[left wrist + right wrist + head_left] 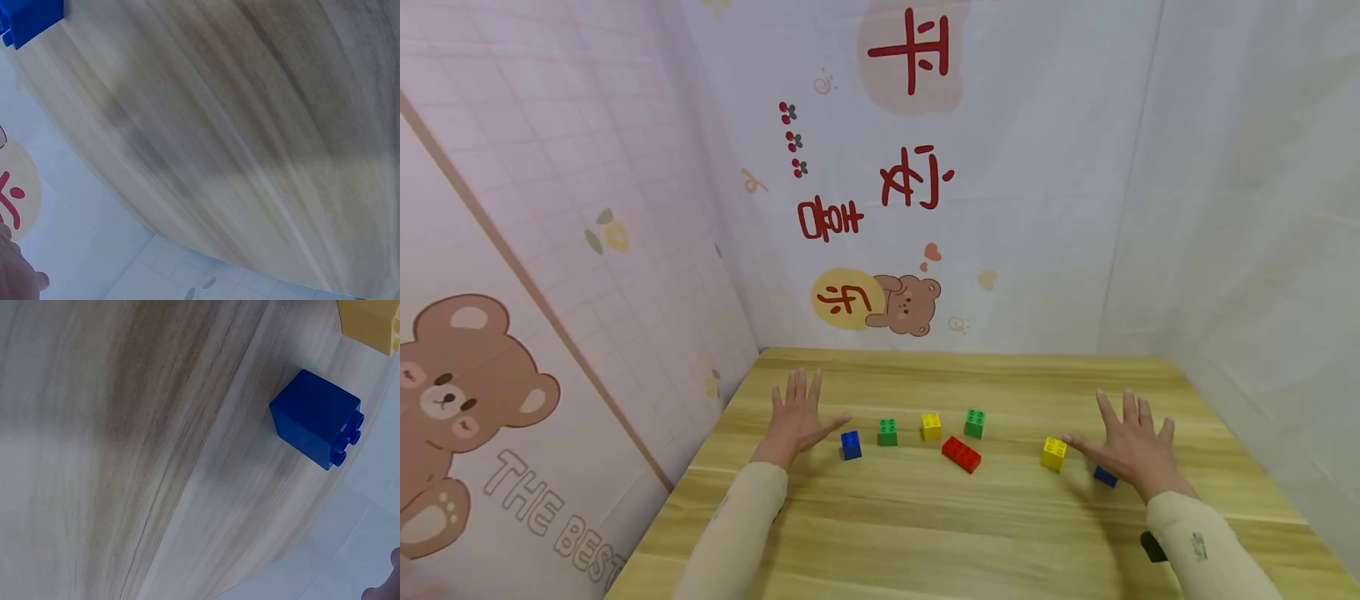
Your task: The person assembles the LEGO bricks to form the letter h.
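Observation:
My left hand (797, 423) is spread over the left side of the table, fingers straight and holding nothing. Just right of its thumb stands a blue brick (851, 445), also in the corner of the left wrist view. Over the right side, my right hand (1137, 450) has its fingers spread as well. Its thumb tip overlaps a yellow brick (1054, 453) in the head view, and its palm partly hides a second blue brick (315, 419). Between the hands lie a green brick (887, 432), another yellow brick (931, 427), another green brick (974, 423) and a longer red brick (961, 455).
The wooden table (880, 533) carries all the bricks. Behind it hangs a white printed cloth (1037, 167), and similar cloth closes off the left and right sides. A small black object (1153, 547) shows at the right sleeve.

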Available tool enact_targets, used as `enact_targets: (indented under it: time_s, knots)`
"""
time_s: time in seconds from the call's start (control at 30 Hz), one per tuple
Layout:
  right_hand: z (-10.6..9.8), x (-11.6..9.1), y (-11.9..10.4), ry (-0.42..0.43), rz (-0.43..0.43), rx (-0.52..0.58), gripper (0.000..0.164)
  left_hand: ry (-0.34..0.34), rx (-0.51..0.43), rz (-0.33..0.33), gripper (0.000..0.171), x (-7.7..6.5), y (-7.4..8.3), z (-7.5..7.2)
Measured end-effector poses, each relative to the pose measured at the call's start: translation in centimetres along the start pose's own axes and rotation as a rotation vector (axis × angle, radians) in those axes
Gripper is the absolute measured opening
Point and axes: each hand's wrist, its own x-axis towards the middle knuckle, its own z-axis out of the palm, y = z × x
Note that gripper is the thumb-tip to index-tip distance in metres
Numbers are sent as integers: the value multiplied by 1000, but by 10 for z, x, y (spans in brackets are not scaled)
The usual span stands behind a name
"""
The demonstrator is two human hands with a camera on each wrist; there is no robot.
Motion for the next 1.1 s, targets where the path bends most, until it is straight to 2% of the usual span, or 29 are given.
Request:
enact_targets:
  time_s: [0.33,0.57,0.83,1.1]
  knots:
    - [-2,6,-8,-9,-9,22,109,-13,-7,-6,108,3,8,-9]
    - [-2,9,-15,-11,-9,46,109,-28,-51,-10,109,5,12,-12]
    - [-3,10,-25,-27,1,135,110,-29,-109,-5,108,4,19,-16]
    - [-1,12,-34,-4,1,166,108,-36,-165,-21,108,5,20,-17]
